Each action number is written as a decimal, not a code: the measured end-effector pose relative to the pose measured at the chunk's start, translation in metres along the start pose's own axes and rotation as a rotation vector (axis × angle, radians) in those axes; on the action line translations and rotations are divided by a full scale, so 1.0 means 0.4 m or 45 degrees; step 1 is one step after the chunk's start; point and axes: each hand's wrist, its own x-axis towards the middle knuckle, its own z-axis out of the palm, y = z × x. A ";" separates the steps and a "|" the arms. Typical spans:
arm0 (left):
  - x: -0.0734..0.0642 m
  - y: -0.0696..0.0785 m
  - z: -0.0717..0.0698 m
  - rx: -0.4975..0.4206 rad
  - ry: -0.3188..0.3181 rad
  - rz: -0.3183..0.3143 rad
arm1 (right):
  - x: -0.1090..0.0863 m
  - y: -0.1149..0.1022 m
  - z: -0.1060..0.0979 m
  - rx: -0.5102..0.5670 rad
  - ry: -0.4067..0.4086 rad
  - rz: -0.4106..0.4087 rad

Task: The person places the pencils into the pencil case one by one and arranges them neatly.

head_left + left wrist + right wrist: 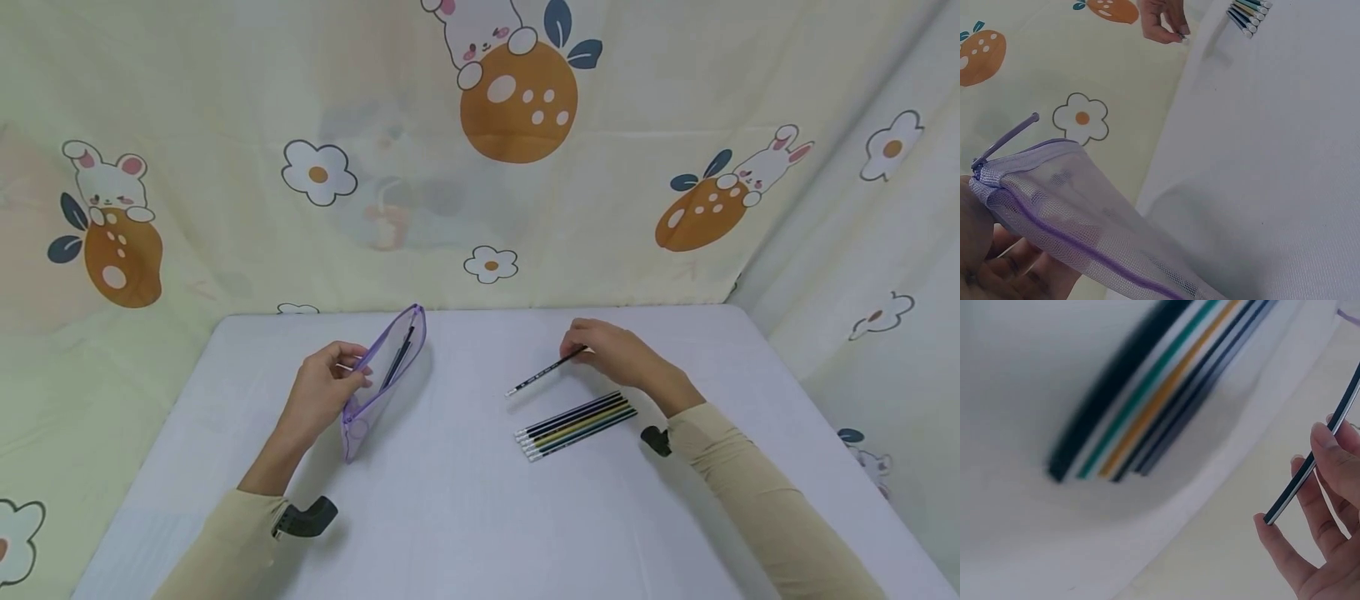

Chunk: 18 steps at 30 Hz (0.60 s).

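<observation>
Pencil (543, 372) hangs above the bench (457, 517) beside the pencil row (576, 425); I see the right fingers (585, 331) clamped near one end, so a knock on the long free part could twist it loose. The left fingers (345, 350) pinch the soft mesh pouch (357, 432) along its open edge; if they slackened, I'd expect the mouth to sag, perhaps spilling the pencils inside (396, 360).

Mesh pouch (1097, 219) (sheer); smooth pencil (1289, 496); matt tablecloth (450, 517).
</observation>
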 end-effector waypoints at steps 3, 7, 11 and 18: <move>0.000 0.000 0.000 -0.002 0.000 -0.002 | 0.015 -0.015 -0.005 -0.019 0.015 -0.011; -0.001 0.000 0.000 -0.002 0.000 -0.002 | 0.036 -0.038 -0.016 -0.036 0.029 -0.019; -0.001 0.002 -0.001 -0.003 0.002 -0.008 | 0.055 -0.060 -0.026 -0.051 0.056 -0.047; 0.000 0.003 -0.002 -0.012 0.001 -0.014 | 0.086 -0.088 -0.040 -0.053 0.107 -0.102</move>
